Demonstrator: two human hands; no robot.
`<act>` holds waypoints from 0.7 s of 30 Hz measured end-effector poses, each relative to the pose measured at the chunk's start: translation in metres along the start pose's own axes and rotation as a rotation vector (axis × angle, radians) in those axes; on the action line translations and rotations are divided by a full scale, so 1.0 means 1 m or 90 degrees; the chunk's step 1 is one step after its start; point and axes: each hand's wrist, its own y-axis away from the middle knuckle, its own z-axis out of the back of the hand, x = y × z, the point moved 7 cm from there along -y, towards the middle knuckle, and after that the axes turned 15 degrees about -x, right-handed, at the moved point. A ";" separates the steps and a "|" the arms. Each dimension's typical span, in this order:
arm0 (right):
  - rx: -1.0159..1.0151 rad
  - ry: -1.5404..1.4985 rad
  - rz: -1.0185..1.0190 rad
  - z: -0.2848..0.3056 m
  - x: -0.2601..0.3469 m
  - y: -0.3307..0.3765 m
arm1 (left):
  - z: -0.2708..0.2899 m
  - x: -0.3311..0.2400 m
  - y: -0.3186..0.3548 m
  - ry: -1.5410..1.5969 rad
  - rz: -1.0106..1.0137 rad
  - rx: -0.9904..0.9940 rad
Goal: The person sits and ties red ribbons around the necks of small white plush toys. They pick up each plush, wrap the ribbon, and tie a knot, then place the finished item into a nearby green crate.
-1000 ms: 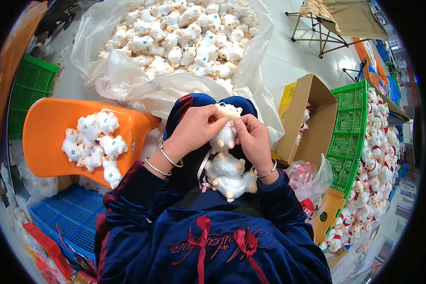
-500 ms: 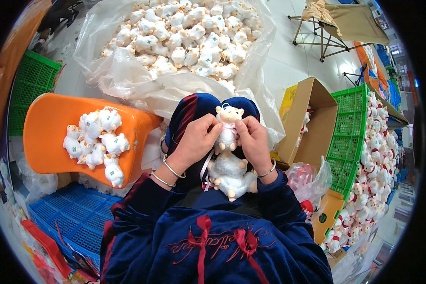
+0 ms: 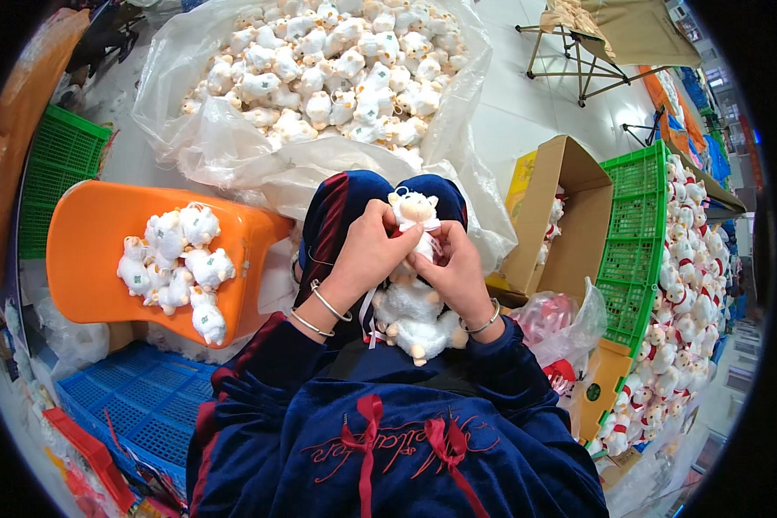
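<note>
Above my lap I hold a small white plush toy (image 3: 413, 207) upright, its cream head and hanging loop pointing away from me. My left hand (image 3: 373, 246) pinches it at the neck, thumb laid across its front. From the other side my right hand (image 3: 454, 263) grips it, fingers bent at the neck where a bit of pink ribbon shows. The fingertips partly hide the ribbon. More white plush toys (image 3: 419, 324) lie on my lap just below. Beside them, near my left wrist, hangs a pale ribbon (image 3: 367, 311).
An orange stool (image 3: 86, 259) on the left bears several plush toys. Ahead lies a big clear plastic bag (image 3: 293, 173) heaped with toys. To the right stand a cardboard box (image 3: 578, 207) and a green crate (image 3: 630, 259) beside piled toys with red scarves. A blue crate (image 3: 138, 388) sits lower left.
My hands have drawn closer together around the toy's neck, the left thumb now crossing its front. The toy's head has tipped slightly. The view has shifted a little.
</note>
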 end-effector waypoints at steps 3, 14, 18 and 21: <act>0.005 -0.012 0.002 0.001 -0.001 0.000 | -0.005 0.004 0.000 0.007 -0.024 -0.001; 0.014 -0.066 0.013 0.007 0.005 0.005 | -0.010 0.012 0.013 0.215 0.122 0.107; -0.069 -0.018 0.041 0.021 0.002 0.003 | -0.018 -0.011 0.022 0.289 0.122 0.131; -0.184 0.060 0.105 0.074 0.015 -0.001 | -0.014 -0.032 0.030 0.319 0.075 0.162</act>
